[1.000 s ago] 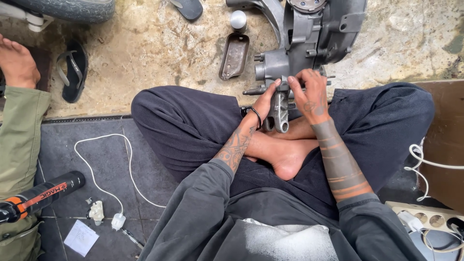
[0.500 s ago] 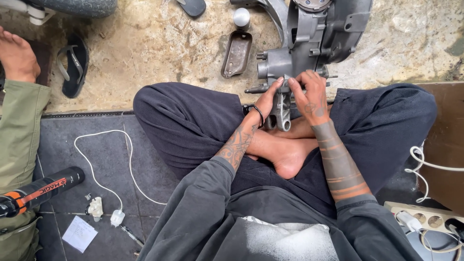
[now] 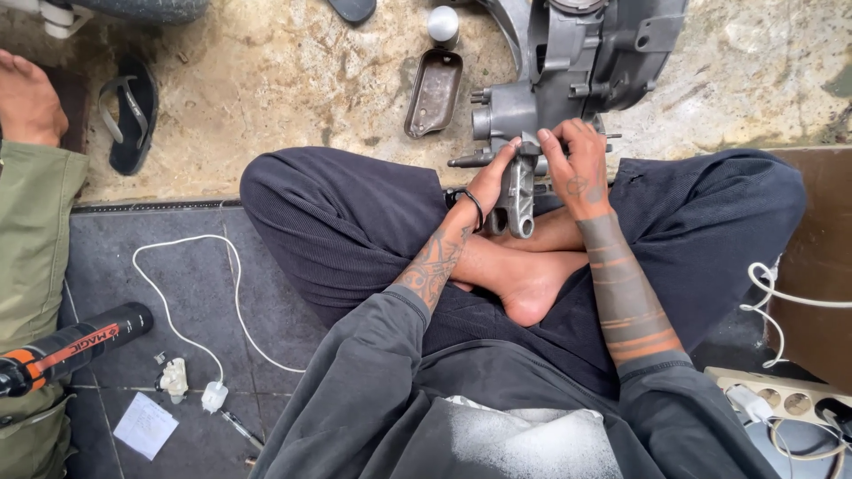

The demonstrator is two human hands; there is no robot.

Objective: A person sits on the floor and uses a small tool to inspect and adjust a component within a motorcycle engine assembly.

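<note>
Seated cross-legged on the floor, the person closes both the left hand (image 3: 491, 182) and right hand (image 3: 579, 168) on a grey metal bracket (image 3: 519, 195), held upright over the lap against the engine casing (image 3: 577, 62), apparently to steady it.

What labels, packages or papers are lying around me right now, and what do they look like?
Spray can: far left on the dark floor, lying on its side, black cylinder with an orange band and printed label.
Paper slip: lower left floor, small pale square, lying flat.
No screens or signs in view.
</note>
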